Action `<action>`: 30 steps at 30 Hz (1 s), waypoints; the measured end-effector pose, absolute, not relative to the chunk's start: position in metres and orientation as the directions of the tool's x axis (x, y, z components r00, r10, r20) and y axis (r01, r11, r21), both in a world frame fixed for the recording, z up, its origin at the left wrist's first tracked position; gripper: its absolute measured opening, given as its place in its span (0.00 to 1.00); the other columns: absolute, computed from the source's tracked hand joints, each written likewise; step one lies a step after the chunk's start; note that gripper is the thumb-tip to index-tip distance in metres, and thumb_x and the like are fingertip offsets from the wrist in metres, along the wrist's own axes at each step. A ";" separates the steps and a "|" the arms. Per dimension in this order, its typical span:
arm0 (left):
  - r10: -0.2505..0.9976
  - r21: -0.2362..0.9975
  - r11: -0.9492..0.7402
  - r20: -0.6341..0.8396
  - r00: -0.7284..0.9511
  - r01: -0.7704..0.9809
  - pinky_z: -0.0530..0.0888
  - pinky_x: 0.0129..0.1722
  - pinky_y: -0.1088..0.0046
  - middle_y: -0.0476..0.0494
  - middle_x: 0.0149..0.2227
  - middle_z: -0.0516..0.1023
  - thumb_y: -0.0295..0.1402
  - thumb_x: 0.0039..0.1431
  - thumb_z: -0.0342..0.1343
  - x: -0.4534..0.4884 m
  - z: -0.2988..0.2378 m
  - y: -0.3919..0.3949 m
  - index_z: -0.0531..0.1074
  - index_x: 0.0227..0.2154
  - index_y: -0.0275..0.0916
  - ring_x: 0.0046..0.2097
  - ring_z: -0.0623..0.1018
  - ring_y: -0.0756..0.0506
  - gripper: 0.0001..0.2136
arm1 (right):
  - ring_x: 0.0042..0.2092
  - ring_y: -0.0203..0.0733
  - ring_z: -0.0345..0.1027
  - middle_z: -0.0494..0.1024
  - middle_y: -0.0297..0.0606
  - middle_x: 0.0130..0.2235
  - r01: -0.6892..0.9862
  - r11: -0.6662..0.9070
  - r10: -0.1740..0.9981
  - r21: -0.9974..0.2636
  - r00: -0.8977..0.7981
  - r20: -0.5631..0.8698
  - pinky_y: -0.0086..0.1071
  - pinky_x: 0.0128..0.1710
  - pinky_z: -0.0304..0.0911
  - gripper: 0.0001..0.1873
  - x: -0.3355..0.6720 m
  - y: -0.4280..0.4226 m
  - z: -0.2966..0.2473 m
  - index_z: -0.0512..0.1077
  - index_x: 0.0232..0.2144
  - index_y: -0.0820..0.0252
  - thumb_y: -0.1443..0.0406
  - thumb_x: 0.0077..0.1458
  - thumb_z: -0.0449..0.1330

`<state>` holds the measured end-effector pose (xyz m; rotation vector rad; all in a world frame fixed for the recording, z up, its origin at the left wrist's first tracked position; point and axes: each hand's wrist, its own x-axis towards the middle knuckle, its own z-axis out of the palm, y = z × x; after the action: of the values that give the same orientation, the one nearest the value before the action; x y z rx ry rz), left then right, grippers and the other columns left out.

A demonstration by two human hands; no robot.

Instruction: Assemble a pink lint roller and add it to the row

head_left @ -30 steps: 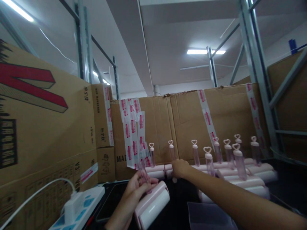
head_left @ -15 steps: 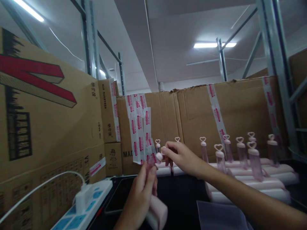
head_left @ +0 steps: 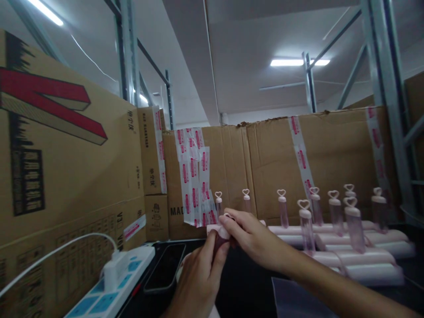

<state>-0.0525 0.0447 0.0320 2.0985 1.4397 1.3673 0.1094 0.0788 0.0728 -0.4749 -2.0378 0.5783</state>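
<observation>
My left hand (head_left: 198,276) is wrapped round the translucent pink handle (head_left: 219,242) of a lint roller and holds it upright over the dark table. My right hand (head_left: 250,238) pinches a small pink end cap (head_left: 215,229) against the top of that handle. The roller's body is hidden below my left hand. Behind my hands stand several finished pink lint rollers (head_left: 344,238) with heart-topped handles, lined up along the back right of the table.
A black phone (head_left: 164,267) lies left of my hands, beside a white and blue power strip (head_left: 109,289) with a plugged charger. Taped cardboard boxes (head_left: 66,168) wall in the left and back. A clear plastic bag (head_left: 291,300) lies at the front right. Metal racking rises behind.
My right hand came back from the row of rollers with a pink cap and brought it onto the handle held by my left hand. The left hand raised the roller upright.
</observation>
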 end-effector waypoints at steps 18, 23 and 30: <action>0.867 0.742 -0.481 0.482 0.128 0.467 0.69 0.50 0.65 0.47 0.24 0.77 0.47 0.65 0.49 -0.047 0.024 0.040 0.71 0.58 0.46 0.49 0.77 0.36 0.22 | 0.32 0.36 0.58 0.64 0.29 0.29 0.090 0.817 0.556 -0.570 -0.386 0.736 0.30 0.33 0.54 0.17 0.108 0.078 0.059 0.58 0.28 0.55 0.57 0.70 0.46; 0.857 0.730 -0.482 0.507 0.090 0.484 0.67 0.49 0.66 0.43 0.35 0.81 0.46 0.62 0.54 -0.049 0.029 0.040 0.76 0.51 0.48 0.46 0.78 0.36 0.18 | 0.33 0.39 0.62 0.68 0.31 0.30 0.166 0.777 0.626 -0.608 -0.304 0.718 0.31 0.35 0.55 0.17 0.102 0.074 0.051 0.61 0.29 0.55 0.58 0.69 0.45; 0.861 0.753 -0.453 0.509 0.015 0.476 0.66 0.43 0.67 0.43 0.35 0.82 0.41 0.57 0.61 -0.051 0.030 0.049 0.78 0.43 0.48 0.42 0.79 0.34 0.12 | 0.36 0.43 0.65 0.72 0.36 0.32 0.258 0.686 0.727 -0.681 -0.187 0.661 0.36 0.38 0.54 0.18 0.090 0.078 0.048 0.63 0.28 0.56 0.58 0.70 0.45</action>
<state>-0.0509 0.0488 0.0299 1.9292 1.3686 1.4205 0.0902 0.0781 0.0480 -0.7902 -1.7559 0.5113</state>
